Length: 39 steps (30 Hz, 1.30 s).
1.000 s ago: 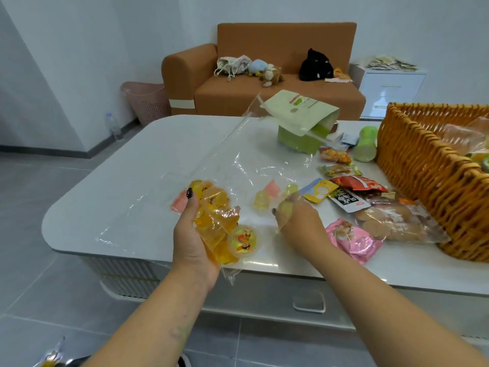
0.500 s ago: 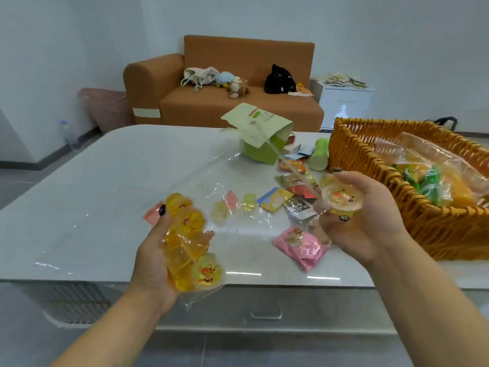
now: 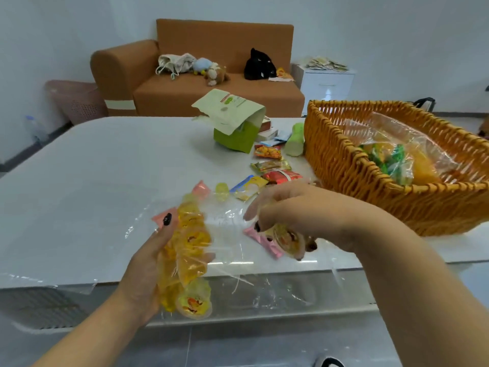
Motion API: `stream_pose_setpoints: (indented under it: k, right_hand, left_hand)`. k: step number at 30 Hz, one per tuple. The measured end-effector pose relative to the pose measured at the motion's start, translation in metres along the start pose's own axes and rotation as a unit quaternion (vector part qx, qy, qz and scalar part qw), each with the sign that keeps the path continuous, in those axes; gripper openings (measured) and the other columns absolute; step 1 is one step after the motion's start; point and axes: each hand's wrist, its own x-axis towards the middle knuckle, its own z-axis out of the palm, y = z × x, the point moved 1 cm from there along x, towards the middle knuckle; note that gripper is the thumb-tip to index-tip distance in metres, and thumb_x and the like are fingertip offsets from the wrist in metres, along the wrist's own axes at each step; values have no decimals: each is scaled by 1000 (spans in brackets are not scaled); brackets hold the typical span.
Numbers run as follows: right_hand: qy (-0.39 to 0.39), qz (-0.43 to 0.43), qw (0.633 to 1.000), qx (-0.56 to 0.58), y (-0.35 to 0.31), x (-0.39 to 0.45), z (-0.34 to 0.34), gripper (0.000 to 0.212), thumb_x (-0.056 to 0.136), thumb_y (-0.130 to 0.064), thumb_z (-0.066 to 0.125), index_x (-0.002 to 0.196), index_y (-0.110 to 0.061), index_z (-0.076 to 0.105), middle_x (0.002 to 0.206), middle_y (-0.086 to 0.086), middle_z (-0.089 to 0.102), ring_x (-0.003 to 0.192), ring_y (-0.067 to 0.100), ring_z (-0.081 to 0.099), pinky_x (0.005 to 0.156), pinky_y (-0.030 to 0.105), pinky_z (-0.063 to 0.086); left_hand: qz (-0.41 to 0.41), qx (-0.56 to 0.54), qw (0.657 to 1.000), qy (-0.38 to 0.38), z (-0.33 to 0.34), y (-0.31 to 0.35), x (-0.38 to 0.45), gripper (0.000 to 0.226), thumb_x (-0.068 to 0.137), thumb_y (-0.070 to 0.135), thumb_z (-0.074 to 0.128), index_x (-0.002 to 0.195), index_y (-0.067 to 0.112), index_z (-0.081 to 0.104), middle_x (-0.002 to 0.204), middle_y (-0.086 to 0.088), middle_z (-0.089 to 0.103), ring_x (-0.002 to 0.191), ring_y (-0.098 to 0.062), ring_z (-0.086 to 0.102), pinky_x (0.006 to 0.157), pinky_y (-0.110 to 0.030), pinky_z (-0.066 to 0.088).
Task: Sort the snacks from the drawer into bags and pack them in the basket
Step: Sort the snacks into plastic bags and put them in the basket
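My left hand (image 3: 150, 263) grips a clear plastic bag (image 3: 227, 250) holding several yellow jelly cups (image 3: 189, 245) over the table's near edge. My right hand (image 3: 299, 218) is turned palm down and pinches one more yellow jelly cup (image 3: 287, 241) just right of the bag. A woven orange basket (image 3: 352, 165) stands at the right with a filled clear bag of green and orange snacks (image 3: 391, 160) inside. Loose snack packets (image 3: 270, 165) lie on the white table (image 3: 100, 170) behind my hands.
A green box with its lid open (image 3: 234, 125) and a pale green bottle (image 3: 296, 140) stand at mid table. A pink packet (image 3: 264, 241) lies under my right hand. An orange sofa (image 3: 211, 72) and a white cabinet (image 3: 326, 80) stand beyond the table.
My right hand picked a jelly cup up near the basket, turned palm down and brought it leftward to the bag. My left hand kept its grip on the bag.
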Motion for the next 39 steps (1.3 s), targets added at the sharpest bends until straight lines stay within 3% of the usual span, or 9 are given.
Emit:
stream_pose_setpoints:
  k: [5,9,12,16,21,24,28,34,39]
  right_hand:
    - [-109,-33,984,139,12,-4,-14,38,68,-13,52,95,-27,76,111,-2,66,96,20,64,80,35,51]
    - [-124,-49,988,84,12,-13,-32,37,67,-13,55,98,-22,75,92,-4,65,77,9,61,67,25,48]
    - [-72,-22,995,-71,9,-15,-29,27,78,-17,64,96,-35,73,78,-16,61,61,3,55,61,25,45]
    - [63,-126,975,-173,4,-5,-15,23,84,-23,67,98,-41,65,97,-22,57,61,-12,52,61,16,39]
    - [-30,-149,986,-70,11,-1,-8,22,81,-21,76,98,-34,71,97,-25,63,87,-7,60,75,17,47]
    - [-111,-150,981,48,10,-9,-18,30,72,-6,65,95,-24,73,87,-10,66,71,5,63,62,18,49]
    - [-221,-151,952,148,9,-20,-34,42,63,-3,63,102,-15,73,84,11,62,64,13,59,54,18,48]
    - [-107,-12,985,-138,4,-15,-23,34,79,-26,77,103,-49,68,111,-14,57,94,11,59,81,32,54]
    - [-126,-20,980,-152,-4,-4,3,37,72,-49,78,107,-48,65,113,-3,65,103,27,63,89,49,53]
  left_hand:
    - [-12,-29,999,-36,5,6,2,81,25,54,96,94,15,79,83,-13,70,61,-26,69,51,-31,56]
    - [-14,-21,999,-32,7,10,0,80,19,54,95,87,15,80,81,-13,72,60,-26,70,50,-30,56]
    - [-29,-15,999,-30,8,8,-3,59,41,54,88,84,15,80,80,-12,71,59,-28,69,49,-29,55]
    - [-34,-29,999,-6,11,6,-2,42,79,47,54,81,15,81,79,-13,70,56,-26,67,46,-28,54]
    - [-27,-9,1000,0,11,10,-1,43,78,48,54,87,15,79,77,-13,70,56,-25,67,44,-29,53]
    - [-41,-6,999,-21,7,10,0,48,89,50,51,116,15,71,79,-10,67,59,-25,66,50,-28,54]
    - [-54,8,998,-10,0,8,2,51,89,55,51,113,15,71,84,-9,69,65,-28,67,56,-32,52]
    - [-10,-13,1000,1,3,16,0,58,76,56,58,116,16,70,91,-8,71,70,-25,67,46,-31,53]
    - [-37,58,997,-20,7,8,2,51,88,55,52,120,19,69,98,-10,73,77,-30,70,59,-34,57]
